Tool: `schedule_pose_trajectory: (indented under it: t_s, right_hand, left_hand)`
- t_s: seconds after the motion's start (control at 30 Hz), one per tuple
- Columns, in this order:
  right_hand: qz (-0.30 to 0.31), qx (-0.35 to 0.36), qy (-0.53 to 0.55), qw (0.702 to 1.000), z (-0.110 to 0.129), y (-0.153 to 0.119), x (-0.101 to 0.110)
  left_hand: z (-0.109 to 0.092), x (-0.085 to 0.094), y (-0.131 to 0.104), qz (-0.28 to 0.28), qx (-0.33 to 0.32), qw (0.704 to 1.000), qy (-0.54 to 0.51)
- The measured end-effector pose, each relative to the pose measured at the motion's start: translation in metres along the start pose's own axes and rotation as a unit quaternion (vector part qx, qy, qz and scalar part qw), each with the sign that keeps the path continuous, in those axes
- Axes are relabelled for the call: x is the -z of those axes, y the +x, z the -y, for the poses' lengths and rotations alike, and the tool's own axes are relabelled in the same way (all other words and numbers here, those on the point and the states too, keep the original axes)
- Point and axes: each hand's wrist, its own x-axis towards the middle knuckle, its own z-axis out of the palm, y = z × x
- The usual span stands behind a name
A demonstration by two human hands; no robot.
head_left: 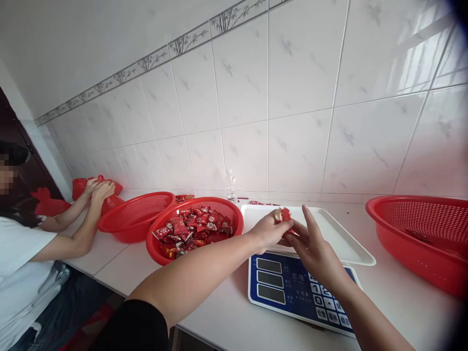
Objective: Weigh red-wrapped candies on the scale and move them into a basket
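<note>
Now both hands (288,236) meet above the scale (292,290)

A small packing room is showing: glossy tiles (241,87) are lining the wall, baskets (164,253) and a scale (292,287) are sitting on a worktop (215,312).

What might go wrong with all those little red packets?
The small red thing in the left hand might slip and drop onto the white tray below. The left forearm reaches past the basket heaped with red packets, so a bump might spill some.
</note>
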Motion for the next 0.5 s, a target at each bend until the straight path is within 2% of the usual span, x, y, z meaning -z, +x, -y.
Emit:
schedule_pose_trajectory:
  t_s: [0.07,0.17,0.23,0.33,0.43,0.5]
  right_hand:
    - [-0.003,0.013,0.026,1.000,0.005,-0.003,-0.002]
    - [-0.051,0.001,0.021,0.998,0.011,-0.005,-0.001]
    - [-0.077,-0.007,0.005,0.997,0.013,-0.004,0.000]
    - [-0.077,-0.010,-0.015,0.997,0.012,-0.002,0.001]
    - [-0.065,-0.014,-0.030,0.997,0.009,-0.001,0.000]
    - [-0.059,-0.023,-0.041,0.997,0.008,-0.001,-0.001]
  left_hand:
    - [-0.006,0.018,-0.002,-0.035,-0.003,0.999,0.006]
    - [-0.019,0.060,-0.006,-0.127,0.013,0.990,0.054]
    - [-0.026,0.094,-0.011,-0.156,0.071,0.978,0.116]
    - [-0.027,0.140,-0.024,-0.179,0.165,0.949,0.201]
    - [-0.019,0.162,-0.037,-0.158,0.238,0.919,0.271]
    - [-0.015,0.160,-0.039,-0.146,0.247,0.916,0.281]
